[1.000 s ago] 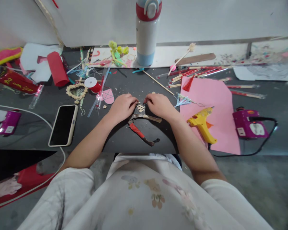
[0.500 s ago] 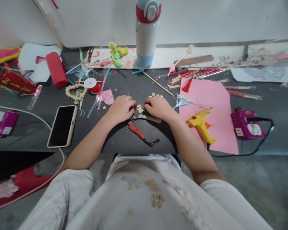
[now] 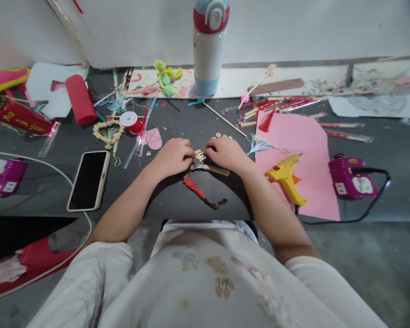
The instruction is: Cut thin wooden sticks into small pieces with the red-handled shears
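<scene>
Between my hands lies a small group of short pale wooden stick pieces on the dark table. My left hand rests at their left side, fingers curled; whatever its fingertips hold, if anything, is hidden. My right hand is curled at their right edge, its fingertips by the pieces. Just below lie pliers-like cutters with a red handle, partly covered by my left hand. Small pale flower-like pieces sit beyond my right hand.
A yellow glue gun lies on pink paper at right, beside a purple power block. A phone, a red thread spool and a heart-shaped ornament are at left. A tall bottle stands behind.
My left hand has shifted very slightly toward me. My right hand and the things on the table look the same.
</scene>
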Demonstrator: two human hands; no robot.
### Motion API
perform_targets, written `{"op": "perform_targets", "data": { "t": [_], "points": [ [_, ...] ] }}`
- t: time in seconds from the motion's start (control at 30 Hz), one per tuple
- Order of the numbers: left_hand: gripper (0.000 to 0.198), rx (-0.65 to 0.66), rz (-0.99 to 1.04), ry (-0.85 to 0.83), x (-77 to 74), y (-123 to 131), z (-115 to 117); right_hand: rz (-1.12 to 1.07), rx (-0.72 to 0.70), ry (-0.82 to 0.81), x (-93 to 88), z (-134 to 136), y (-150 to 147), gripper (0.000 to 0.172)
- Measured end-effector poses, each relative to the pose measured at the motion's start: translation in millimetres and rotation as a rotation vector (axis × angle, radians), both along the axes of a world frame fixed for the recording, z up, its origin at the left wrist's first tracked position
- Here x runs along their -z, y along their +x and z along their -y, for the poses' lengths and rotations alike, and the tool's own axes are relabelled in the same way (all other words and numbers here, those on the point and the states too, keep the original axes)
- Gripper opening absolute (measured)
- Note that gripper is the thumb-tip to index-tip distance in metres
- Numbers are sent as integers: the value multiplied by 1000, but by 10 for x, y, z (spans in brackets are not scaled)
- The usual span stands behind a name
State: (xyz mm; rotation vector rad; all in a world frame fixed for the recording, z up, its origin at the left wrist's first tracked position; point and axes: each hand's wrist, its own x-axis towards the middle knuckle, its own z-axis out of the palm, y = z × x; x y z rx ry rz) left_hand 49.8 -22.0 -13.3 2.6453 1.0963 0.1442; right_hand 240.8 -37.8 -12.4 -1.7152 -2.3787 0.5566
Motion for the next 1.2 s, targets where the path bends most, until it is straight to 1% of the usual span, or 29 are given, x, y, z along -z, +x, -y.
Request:
{"op": "perform_targets", "data": {
  "t": [0.1,0.17,0.4,0.6,0.7,0.87,1.07,1.2],
  "points": [
    [25,-69,13,50,-20,-2,-4,7,18,2,-20,1,9,33],
    [28,-84,3,59,-25,2,-5,9,18,4,-27,5,11,33],
    [30,-60,-53,66,2,15,-6,12,19,26,-31,21,13,34],
    [32,7,-66,72,1,19,17,20,17,32,-30,20,1,33],
    [31,13,-77,82,-6,23,29,31,18,29,-28,23,-1,33],
    [30,14,-36,95,-24,19,34,19,24,42,-24,28,5,33],
    [27,10,-91,72,-28,27,36,29,26,18,-14,20,8,33],
    [28,30,-57,75,-30,30,48,32,22,24,-19,20,7,33]
  ]
}}
